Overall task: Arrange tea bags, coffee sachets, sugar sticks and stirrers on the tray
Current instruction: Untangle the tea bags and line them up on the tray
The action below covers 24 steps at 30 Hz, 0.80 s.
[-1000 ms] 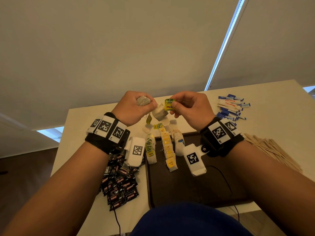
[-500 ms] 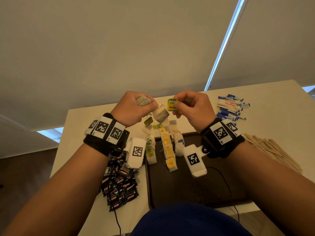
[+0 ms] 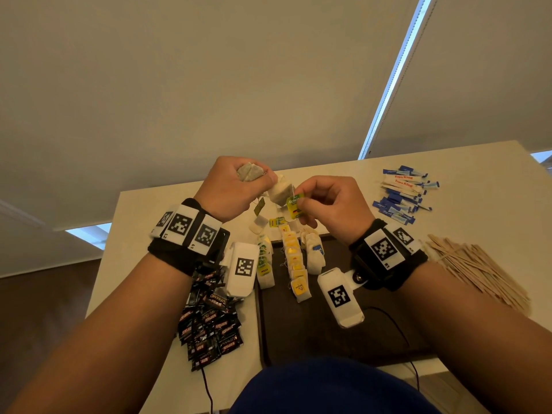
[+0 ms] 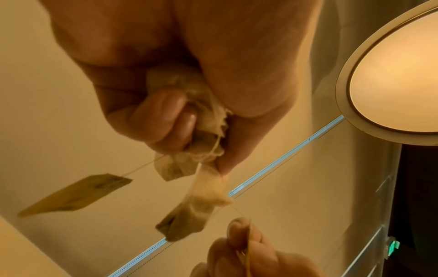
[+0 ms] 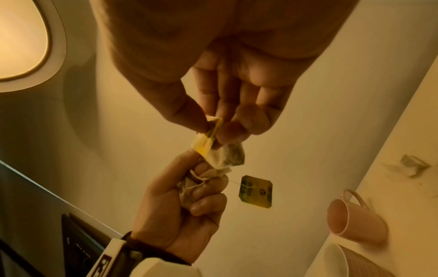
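- Step in hand, as I read it: tea-bag stage, untangling a clump so one bag can go on the tray (image 3: 388,339).
- My left hand (image 3: 236,189) is fisted round a bunch of tea bags (image 3: 249,171), held up over the far end of the table (image 3: 478,162). The left wrist view shows the fingers (image 4: 163,112) curled tight on crumpled bags w/ strings trailing out.
- One dark tag (image 3: 259,206) dangles free on its string below that fist.
- My right hand (image 3: 331,204) pinches the yellow tag (image 3: 294,203) of one bag (image 3: 280,192) betw. thumb and fingertips. That bag hangs betw. the two hands, touching the left fist.
- Already laid down: rows of tea bags (image 3: 295,264) at the tray's far-left end, the leftmost row (image 3: 264,264) approx. on the tray's edge.
- Not yet on the tray: coffee sachets (image 3: 209,324) heaped left of it, sugar sticks (image 3: 401,195) far right, stirrers (image 3: 478,270) right of it.
- Next move, my guess: draw the tag away from the fist till its string comes clear of the others, then lay that bag in a row.
- Needs: slow pull, no jerk; strings look crossed and the paper is thin, so it could tear or drag a 2nd bag out.
- Can't tell if the string is knotted or just looped.
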Tool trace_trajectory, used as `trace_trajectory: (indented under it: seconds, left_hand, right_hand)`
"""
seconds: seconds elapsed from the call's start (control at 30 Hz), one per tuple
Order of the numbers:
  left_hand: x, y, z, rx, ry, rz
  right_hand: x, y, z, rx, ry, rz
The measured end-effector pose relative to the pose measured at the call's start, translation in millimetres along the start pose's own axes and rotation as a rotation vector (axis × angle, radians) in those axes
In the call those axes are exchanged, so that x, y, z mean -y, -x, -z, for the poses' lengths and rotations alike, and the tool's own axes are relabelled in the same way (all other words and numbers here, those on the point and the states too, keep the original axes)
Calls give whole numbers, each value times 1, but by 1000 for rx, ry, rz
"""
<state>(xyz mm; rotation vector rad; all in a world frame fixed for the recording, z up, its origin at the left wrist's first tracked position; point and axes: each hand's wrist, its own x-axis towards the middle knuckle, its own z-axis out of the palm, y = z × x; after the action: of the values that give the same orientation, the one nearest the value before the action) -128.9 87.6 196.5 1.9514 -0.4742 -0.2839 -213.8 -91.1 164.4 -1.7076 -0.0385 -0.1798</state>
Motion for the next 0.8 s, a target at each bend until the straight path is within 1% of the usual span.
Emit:
trace_trajectory:
  seconds: [0.17, 0.37, 0.57, 0.8]
  left_hand:
    - [2, 0, 0, 1, 3, -41]
    - [4, -1, 2, 15, -64, -95]
    - [7, -1, 3, -13, -184, -176]
    - [9, 0, 3, -1, -207, -229]
  right_hand:
    - [2, 3, -5, 27, 0, 11]
    - [5, 4, -3, 41, 4, 48]
    - [10, 1, -2, 6, -41, 77]
    - [6, -4, 6, -52, -114, 30]
